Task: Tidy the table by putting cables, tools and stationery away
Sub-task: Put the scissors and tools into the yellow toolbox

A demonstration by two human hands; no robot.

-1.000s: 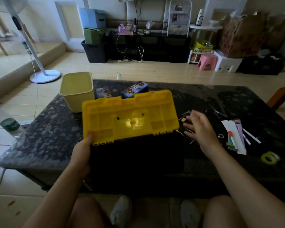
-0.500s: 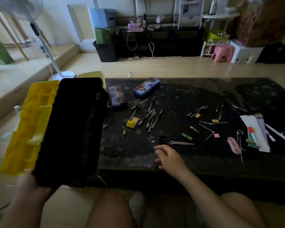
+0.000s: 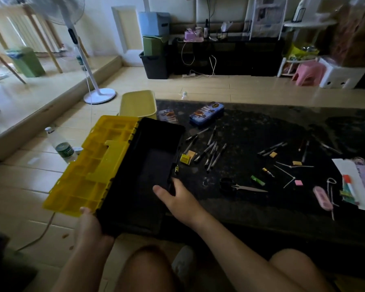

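Dark table [image 3: 282, 207] strewn with pens [image 3: 211, 152], tiled floor [image 3: 219, 87] beyond

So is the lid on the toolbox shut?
No, the toolbox is open: its yellow lid lies folded right back on the left side.

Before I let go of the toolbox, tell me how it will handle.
The toolbox looks empty, so probably light. Its yellow lid lies open to the left, so it may swing or drag that side down. The left hand and right hand grip hard plastic walls, likely stiff.
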